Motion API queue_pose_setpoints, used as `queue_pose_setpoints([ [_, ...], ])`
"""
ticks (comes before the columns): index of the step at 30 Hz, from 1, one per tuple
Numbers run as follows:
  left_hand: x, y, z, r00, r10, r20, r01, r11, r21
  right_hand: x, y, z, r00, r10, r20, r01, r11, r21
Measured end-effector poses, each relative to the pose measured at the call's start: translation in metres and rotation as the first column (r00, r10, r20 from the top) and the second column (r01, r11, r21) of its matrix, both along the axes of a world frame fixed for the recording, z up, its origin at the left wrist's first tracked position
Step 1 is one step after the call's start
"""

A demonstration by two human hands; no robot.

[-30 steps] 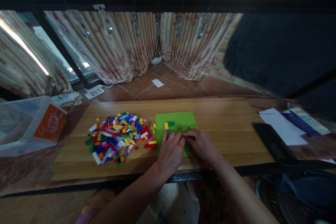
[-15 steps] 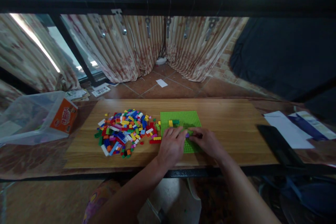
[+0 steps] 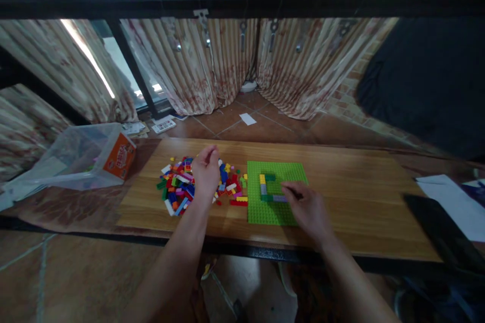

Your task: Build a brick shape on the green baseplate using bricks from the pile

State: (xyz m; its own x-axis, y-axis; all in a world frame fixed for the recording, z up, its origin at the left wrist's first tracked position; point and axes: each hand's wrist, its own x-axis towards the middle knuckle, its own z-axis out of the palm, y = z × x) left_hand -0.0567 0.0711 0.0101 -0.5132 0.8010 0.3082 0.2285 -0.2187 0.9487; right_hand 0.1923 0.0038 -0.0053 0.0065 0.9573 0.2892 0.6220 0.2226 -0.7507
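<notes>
A green baseplate point(image 3: 254, 213) lies on the wooden board. Toy bricks on it form an angular shape: a yellow brick point(image 3: 262, 178), dark green bricks point(image 3: 270, 177), a greyish brick point(image 3: 263, 190) and a purple brick point(image 3: 279, 199). My right hand point(image 3: 308, 207) is over the plate's right part, its fingers pinched together beside the purple brick; anything between them is hidden. Over the heap of loose mixed bricks point(image 3: 185, 189), my left hand point(image 3: 206, 171) is raised with fingers drawn together. What it holds, if anything, does not show.
A clear plastic box point(image 3: 81, 154) with an orange label stands left of the wooden board point(image 3: 352, 197). A dark flat object point(image 3: 435, 227) and white paper point(image 3: 450, 202) lie at the right. A black rail point(image 3: 242, 2) crosses above, before the curtains.
My left hand has left the baseplate and moved left over the brick heap. My right hand has stayed at the plate, slightly back, uncovering the bricks. The view has shifted left.
</notes>
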Motion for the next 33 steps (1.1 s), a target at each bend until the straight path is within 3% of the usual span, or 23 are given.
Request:
queue_pose_setpoints([
  [8,-0.010,0.000,0.011,0.983,0.032,0.183,-0.030,0.999,-0.013,-0.060,-0.009,0.000,0.971,0.231,0.052,-0.231,0.973,-0.004],
  [14,-0.024,0.000,0.019,0.958,0.058,0.281,-0.070,0.997,0.032,-0.092,-0.005,-0.004,0.955,0.278,0.101,-0.281,0.960,0.016],
  [19,-0.066,-0.007,0.036,0.919,0.164,0.358,-0.206,0.975,0.081,-0.117,-0.010,-0.003,0.950,0.308,0.056,-0.311,0.949,0.047],
  [24,-0.103,-0.017,0.044,0.850,0.311,0.424,-0.390,0.914,0.113,-0.146,-0.026,-0.010,0.916,0.394,0.080,-0.399,0.915,0.063],
  [29,-0.112,-0.018,0.042,0.837,0.325,0.441,-0.413,0.903,0.120,-0.167,-0.032,-0.018,0.921,0.350,0.171,-0.377,0.912,0.162],
  [33,-0.117,-0.018,0.043,0.814,0.327,0.480,-0.435,0.891,0.131,-0.180,-0.026,-0.012,0.927,0.287,0.241,-0.333,0.927,0.175],
])
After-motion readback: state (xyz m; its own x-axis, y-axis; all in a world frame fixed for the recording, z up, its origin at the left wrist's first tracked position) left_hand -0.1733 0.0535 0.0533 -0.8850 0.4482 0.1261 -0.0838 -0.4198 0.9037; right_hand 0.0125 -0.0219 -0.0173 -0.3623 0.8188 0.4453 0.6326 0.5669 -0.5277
